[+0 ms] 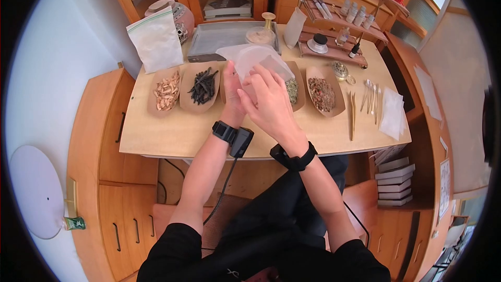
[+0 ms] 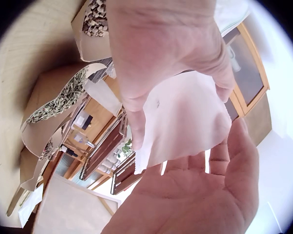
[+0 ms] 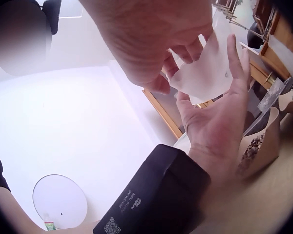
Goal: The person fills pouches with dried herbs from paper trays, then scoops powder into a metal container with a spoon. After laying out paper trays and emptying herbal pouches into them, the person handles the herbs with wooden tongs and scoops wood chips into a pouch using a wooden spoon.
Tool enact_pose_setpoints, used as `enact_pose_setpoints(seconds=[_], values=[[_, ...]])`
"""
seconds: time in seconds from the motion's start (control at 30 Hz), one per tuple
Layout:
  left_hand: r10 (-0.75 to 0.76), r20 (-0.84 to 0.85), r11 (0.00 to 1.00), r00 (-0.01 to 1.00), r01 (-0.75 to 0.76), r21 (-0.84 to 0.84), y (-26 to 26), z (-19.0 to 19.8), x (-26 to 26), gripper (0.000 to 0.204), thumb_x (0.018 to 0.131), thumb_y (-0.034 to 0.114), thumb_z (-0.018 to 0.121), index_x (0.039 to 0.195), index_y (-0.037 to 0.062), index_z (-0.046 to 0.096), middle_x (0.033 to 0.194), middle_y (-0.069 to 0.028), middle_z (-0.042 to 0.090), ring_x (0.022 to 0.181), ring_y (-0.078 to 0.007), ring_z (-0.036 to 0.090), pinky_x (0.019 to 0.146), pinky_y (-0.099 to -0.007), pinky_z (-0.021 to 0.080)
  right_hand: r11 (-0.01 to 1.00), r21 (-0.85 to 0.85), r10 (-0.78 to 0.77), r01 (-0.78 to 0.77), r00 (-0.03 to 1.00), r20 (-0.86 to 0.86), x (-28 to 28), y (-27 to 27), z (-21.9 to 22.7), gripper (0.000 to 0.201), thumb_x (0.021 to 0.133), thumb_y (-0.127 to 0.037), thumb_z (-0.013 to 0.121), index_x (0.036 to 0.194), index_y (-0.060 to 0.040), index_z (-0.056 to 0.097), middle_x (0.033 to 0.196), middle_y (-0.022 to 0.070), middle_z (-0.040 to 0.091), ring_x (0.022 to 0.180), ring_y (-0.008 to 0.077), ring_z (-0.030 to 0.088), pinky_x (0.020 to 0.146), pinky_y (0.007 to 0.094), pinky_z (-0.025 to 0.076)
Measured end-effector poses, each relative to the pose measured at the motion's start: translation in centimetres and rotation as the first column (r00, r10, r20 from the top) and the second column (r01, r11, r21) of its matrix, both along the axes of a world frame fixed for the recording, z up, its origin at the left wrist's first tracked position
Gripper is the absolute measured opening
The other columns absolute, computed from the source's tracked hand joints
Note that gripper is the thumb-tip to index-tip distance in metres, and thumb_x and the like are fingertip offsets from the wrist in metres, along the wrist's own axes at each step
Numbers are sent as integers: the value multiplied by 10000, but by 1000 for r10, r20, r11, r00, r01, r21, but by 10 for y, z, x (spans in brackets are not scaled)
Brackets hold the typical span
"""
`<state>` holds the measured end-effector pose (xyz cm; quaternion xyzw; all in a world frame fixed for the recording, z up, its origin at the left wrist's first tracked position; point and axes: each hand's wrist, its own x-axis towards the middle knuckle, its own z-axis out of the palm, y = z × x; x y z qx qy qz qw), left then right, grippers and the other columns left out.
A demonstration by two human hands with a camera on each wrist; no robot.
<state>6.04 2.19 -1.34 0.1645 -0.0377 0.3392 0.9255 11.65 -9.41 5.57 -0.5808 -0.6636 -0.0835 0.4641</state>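
Between both hands is a thin white translucent filter bag [image 2: 185,117] with a zigzag-cut edge, raised over the table in the head view. My left hand [image 1: 235,91] holds it at one side, thumb and fingers at its edges in the right wrist view. Across from it, my right hand [image 1: 271,102] has its fingers curled behind the bag and its thumb at the edge. Below, paper trays hold pale dried slices [image 1: 167,93], dark dried strips [image 1: 203,87], green dried herb [image 1: 292,91] and brown dried bits [image 1: 322,94]. Another tray is mostly hidden behind the hands.
Behind the trays lie a grey metal tray [image 1: 201,47] and a white zip bag [image 1: 155,42]. A wooden rack [image 1: 334,52] with small bottles stands at the back right. Tweezers [image 1: 352,120], small spoons [image 1: 372,96] and more white bags [image 1: 391,115] lie on the right.
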Motion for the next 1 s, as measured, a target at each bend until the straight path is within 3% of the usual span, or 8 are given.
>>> enact_pose_setpoints(seconds=[0.13,0.23,0.3,0.43,0.6,0.7,0.77,1.0], values=[[95,-56,986,994,-86,140,-4,11,-5,687,912,610,463,1323,60,491,1254,-113,587,1121,-281,578,963,-412,479,998,46,-35,34,999,32,3,-1,-2,209,837,-111,676,1022,-52,598,1220,149,598,1130,323,567,1074,491,349],[36,74,994,997,-44,104,-1,14,-6,685,912,583,477,1346,54,470,1302,-123,558,1172,-292,545,1012,-429,437,998,55,-24,22,999,28,8,-10,2,227,830,-83,676,1044,-68,601,1247,134,599,1139,310,568,1087,497,340],[173,-16,978,985,-170,121,-3,17,-5,716,907,558,496,1395,40,420,1387,-149,494,1275,-316,465,1101,-461,345,997,65,-32,31,999,15,11,-22,5,226,826,-65,674,1043,-74,609,1249,123,601,1140,307,569,1085,494,341],[165,107,986,981,-165,-8,12,15,-9,786,850,505,591,1460,69,357,1478,-196,362,1404,-379,281,1181,-549,161,990,64,-129,128,992,10,41,-62,-1,214,819,-33,664,1023,-85,626,1230,100,611,1121,294,580,1068,480,351],[190,163,982,968,-188,-23,20,14,-16,790,852,483,606,1471,75,334,1504,-201,321,1419,-381,254,1185,-546,158,955,-56,-296,292,951,-85,114,-117,-26,164,858,-18,634,1020,-41,629,1201,149,614,1128,319,578,1019,409,408],[204,181,978,962,-207,2,16,18,-17,784,876,467,603,1437,-12,336,1494,-181,373,1397,-344,324,1183,-500,213,914,-107,-401,392,912,-85,147,-145,-38,133,880,-22,618,1012,-10,625,1183,181,612,1129,336,576,987,388,437],[228,166,972,959,-234,16,16,20,-15,735,872,441,602,1441,46,354,1509,-205,314,1420,-370,263,1187,-514,190,877,-152,-470,455,878,-88,159,-158,-44,121,893,-39,609,1006,0,624,1180,191,611,1136,340,575,983,389,440],[199,179,979,963,-202,-4,15,15,-12,682,885,401,598,1418,41,371,1501,-206,326,1415,-355,280,1186,-507,203,835,-249,-521,491,851,-71,160,-170,-53,138,886,-57,621,1011,2,622,1191,204,606,1147,359,567,995,401,430]])
